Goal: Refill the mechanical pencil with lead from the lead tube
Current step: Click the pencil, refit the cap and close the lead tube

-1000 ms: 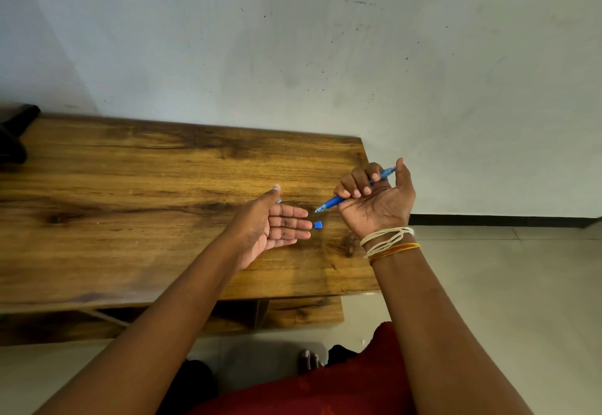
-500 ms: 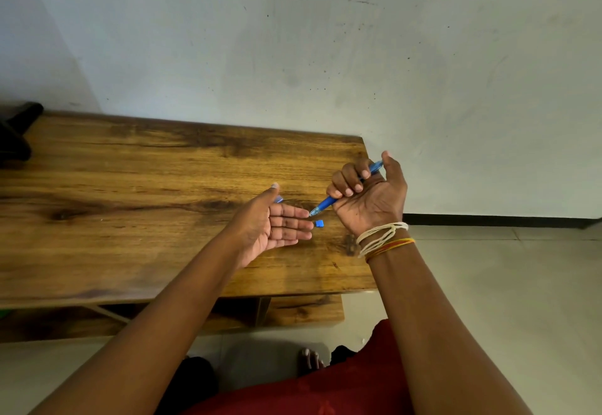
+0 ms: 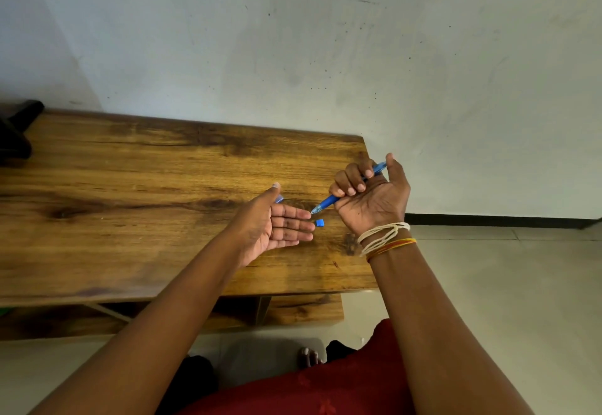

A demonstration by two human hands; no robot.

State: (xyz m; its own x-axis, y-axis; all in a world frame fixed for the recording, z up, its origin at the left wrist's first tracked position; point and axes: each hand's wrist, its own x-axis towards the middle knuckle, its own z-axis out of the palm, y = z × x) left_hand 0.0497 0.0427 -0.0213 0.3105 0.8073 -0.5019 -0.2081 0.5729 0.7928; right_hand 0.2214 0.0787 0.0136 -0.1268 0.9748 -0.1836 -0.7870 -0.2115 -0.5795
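My right hand (image 3: 369,198) grips a blue mechanical pencil (image 3: 327,202) in a fist, thumb near its upper end, tip pointing down-left. The tip hovers just off the fingertips of my left hand (image 3: 277,224), which is held flat with the palm up and fingers straight. A small blue cap (image 3: 320,223) lies on the wooden table (image 3: 146,186) between the two hands. A pale bluish piece (image 3: 279,199), perhaps the lead tube, peeks out behind my left thumb; most of it is hidden.
The table's right edge is just past my right hand, with tiled floor (image 3: 505,284) beyond. A dark object (image 3: 16,131) sits at the table's far left. A lower shelf (image 3: 293,310) shows under the tabletop. A grey wall stands behind.
My right hand has tilted and shifted slightly left, bringing the pencil tip down close to my left fingertips. My left hand has stayed flat in place.
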